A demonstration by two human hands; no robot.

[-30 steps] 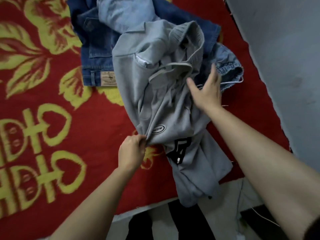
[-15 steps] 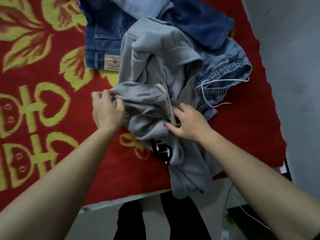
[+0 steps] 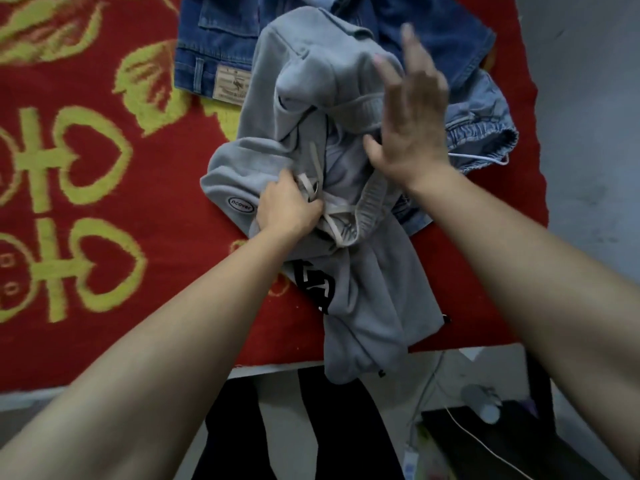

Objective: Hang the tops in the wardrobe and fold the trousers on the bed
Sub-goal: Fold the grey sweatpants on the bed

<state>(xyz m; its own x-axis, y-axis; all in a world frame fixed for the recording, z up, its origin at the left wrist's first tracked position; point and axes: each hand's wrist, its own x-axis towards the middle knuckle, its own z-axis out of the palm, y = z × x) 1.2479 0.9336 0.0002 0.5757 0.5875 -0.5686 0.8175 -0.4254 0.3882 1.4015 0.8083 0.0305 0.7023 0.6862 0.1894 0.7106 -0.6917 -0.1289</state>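
Grey sweat trousers [image 3: 374,306] with a drawstring and a black print lie bunched on the red bed cover [image 3: 104,237], one leg hanging over the near edge. My left hand [image 3: 289,206] grips the grey cloth at the waistband beside the drawstring. My right hand [image 3: 412,129] hovers above the upper part of the grey trousers, fingers straight and spread, blurred, holding nothing. Dark blue jeans [image 3: 221,50] with a tan label lie behind them, and light blue denim trousers [image 3: 481,133] with a white cord lie under the grey pair on the right.
The red cover carries a yellow pattern. A grey wall [image 3: 588,133] runs along the bed's right side. Below the bed's near edge are my dark trouser legs [image 3: 242,427], a white cable [image 3: 426,393] and a dark object on the floor at right.
My left hand moved right to the waistband and gripped the cloth there. My right hand let go of the grey trousers, rose and opened flat above them. The trousers' top got more bunched.
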